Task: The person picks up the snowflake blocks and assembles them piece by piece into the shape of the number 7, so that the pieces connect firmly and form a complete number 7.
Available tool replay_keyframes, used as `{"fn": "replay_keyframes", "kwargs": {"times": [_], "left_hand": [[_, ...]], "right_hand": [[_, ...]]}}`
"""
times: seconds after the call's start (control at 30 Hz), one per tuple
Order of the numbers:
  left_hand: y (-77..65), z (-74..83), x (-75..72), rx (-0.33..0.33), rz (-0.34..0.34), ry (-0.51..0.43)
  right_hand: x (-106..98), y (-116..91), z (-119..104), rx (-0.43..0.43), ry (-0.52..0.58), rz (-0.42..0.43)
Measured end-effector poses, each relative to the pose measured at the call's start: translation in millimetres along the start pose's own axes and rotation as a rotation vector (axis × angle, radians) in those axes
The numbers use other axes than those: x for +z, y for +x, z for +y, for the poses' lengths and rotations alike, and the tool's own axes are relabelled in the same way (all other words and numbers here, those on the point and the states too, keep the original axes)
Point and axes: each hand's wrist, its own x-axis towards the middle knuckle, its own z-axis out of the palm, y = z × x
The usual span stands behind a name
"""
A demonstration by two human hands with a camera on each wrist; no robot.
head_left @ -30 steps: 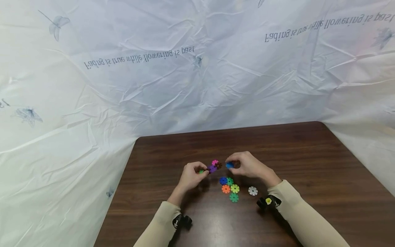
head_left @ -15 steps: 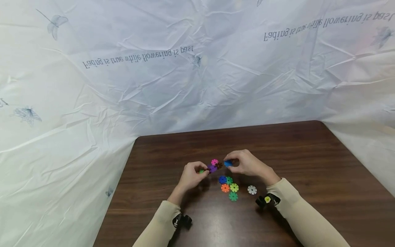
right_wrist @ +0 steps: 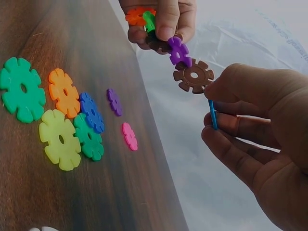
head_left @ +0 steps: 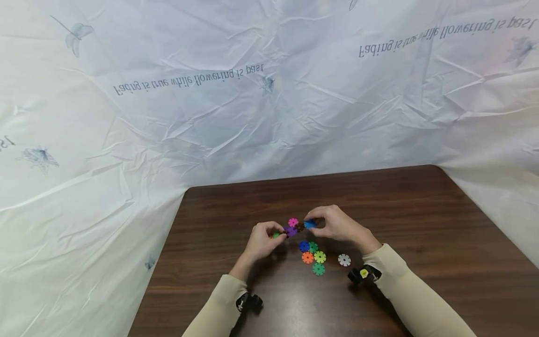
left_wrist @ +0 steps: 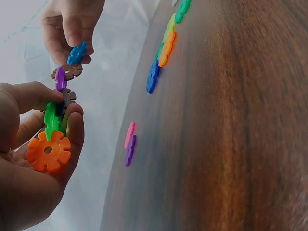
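Observation:
My left hand pinches a chain of notched plastic discs above the table. Along it run an orange disc, a green disc, a dark brown one at the fingertips, a purple disc and a brown disc at the far end. A light blue disc is pinched edge-on between thumb and fingers of my right hand. Its edge meets or nearly meets the brown disc; whether they interlock I cannot tell. Part of the chain is hidden behind the left fingers.
Loose discs lie on the dark wooden table: pink, purple, dark blue, orange, yellow-green, green and white. A white printed sheet hangs behind the table.
My right hand has moved slightly left, bringing the blue disc up to the chain's brown end. The left hand has stayed almost still, holding the chain.

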Motion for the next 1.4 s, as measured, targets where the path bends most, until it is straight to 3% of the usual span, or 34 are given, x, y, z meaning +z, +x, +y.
{"fn": "replay_keyframes", "kwargs": {"times": [0.93,1.4], "left_hand": [[-1.1,-1.1,-3.5,-0.005,-0.011,0.007],[-0.3,0.7,-4.4,0.019,-0.025,0.059]], "right_hand": [[4.1,5.2,-4.2,0.02,0.017,-0.059],[6.4,5.0,-4.8,0.002,0.037,-0.093]]}}
